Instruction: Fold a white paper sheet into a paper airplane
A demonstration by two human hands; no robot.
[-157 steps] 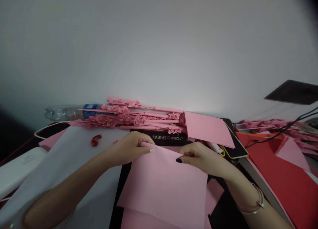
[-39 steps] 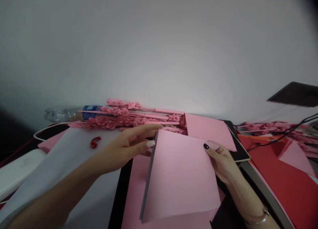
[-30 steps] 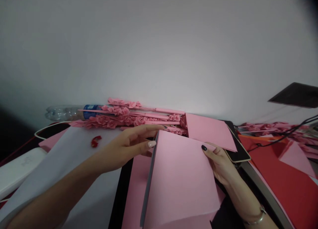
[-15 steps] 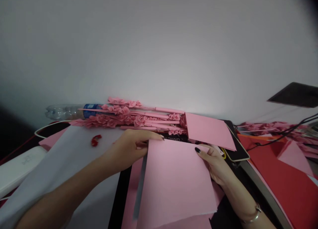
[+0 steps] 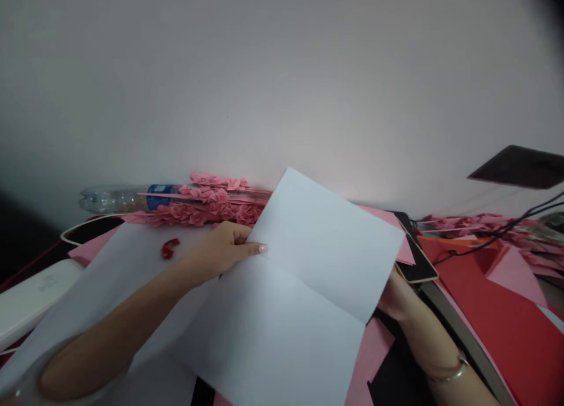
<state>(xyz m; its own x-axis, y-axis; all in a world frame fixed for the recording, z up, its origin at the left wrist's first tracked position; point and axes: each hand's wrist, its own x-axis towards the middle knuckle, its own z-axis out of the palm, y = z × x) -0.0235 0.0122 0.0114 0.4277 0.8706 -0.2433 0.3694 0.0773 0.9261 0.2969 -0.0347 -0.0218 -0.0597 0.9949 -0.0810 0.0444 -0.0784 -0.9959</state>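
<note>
A large sheet of paper (image 5: 326, 235), its white face toward me and a crease running across its middle, is tilted up in front of me. My left hand (image 5: 229, 247) is closed on the sheet's left edge near the crease, thumb on the white face. On the right, my right hand (image 5: 393, 297) is at the sheet's right edge with its fingers hidden behind the paper. Pink paper (image 5: 374, 347) shows below the sheet's right side. Past the sheet, pink paper flowers (image 5: 194, 213) on stems lie along the wall.
A clear plastic bottle (image 5: 117, 199) lies at the back left. A curled red piece (image 5: 168, 248) rests on white paper (image 5: 150, 241). At far left is a white box-shaped device (image 5: 39, 294) with a cable. A phone (image 5: 418, 262) and red paper (image 5: 497, 318) lie right.
The sheet's pink face was toward me before; now its white face and crease show. Its top edge has risen over the flowers, and my right hand's fingers have gone behind it.
</note>
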